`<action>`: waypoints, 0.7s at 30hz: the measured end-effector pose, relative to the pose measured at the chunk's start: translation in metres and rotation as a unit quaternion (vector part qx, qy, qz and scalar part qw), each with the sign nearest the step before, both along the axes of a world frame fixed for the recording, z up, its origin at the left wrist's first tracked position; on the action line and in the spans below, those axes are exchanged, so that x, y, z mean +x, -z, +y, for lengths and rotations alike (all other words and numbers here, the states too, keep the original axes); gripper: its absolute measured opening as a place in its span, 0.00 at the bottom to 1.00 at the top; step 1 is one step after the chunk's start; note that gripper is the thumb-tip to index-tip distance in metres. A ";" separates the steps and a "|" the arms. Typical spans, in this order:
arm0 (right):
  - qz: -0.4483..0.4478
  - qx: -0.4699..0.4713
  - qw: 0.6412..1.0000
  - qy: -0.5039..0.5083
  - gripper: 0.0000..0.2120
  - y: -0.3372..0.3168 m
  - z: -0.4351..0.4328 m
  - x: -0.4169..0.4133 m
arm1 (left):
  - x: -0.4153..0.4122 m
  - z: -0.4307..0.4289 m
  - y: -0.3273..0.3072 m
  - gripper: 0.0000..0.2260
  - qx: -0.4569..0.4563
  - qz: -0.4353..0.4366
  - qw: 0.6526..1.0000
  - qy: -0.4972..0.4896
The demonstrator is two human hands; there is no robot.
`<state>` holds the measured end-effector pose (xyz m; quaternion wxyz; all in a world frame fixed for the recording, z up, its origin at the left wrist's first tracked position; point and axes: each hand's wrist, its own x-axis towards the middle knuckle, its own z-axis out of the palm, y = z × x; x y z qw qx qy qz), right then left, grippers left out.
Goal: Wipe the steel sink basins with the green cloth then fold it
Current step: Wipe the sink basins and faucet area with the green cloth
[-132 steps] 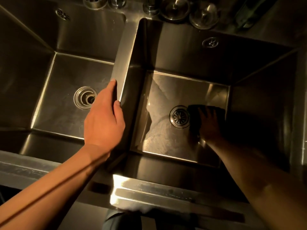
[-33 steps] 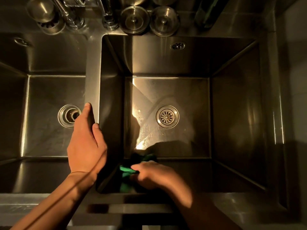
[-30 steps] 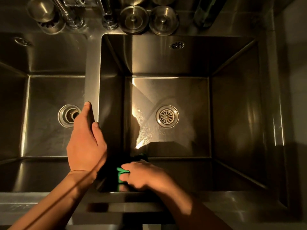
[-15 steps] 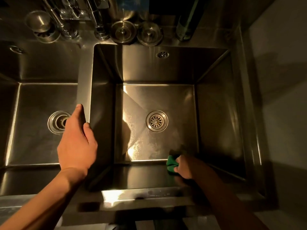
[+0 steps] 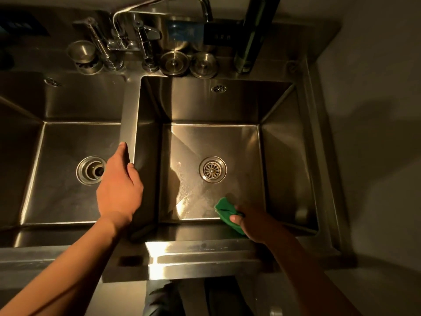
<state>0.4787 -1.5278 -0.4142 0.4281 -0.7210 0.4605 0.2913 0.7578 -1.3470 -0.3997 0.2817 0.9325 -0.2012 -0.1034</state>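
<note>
Green cloth [image 5: 224, 209] moved right; left hand [image 5: 118, 188] braces divider [image 5: 128, 124].

Left basin [image 5: 68, 174] beside right basin [image 5: 227, 144], divider [image 5: 127, 124] between, faucet [image 5: 145, 42] behind.

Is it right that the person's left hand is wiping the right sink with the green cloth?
Not quite: the right hand holds the green cloth in the right sink. The left hand only rests on the divider, as the head view shows.
</note>
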 end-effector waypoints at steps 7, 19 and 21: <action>-0.075 -0.003 0.997 -0.021 0.16 -0.044 0.020 0.008 | 0.001 0.002 0.000 0.24 -0.005 0.001 1.000 0.008; -0.173 -0.030 0.982 0.075 0.08 -0.130 0.045 0.003 | 0.024 0.027 -0.060 0.25 0.115 0.117 0.979 0.125; -0.199 -0.032 0.975 0.089 0.11 -0.148 0.050 0.006 | 0.021 0.045 -0.087 0.21 0.099 0.100 0.982 0.123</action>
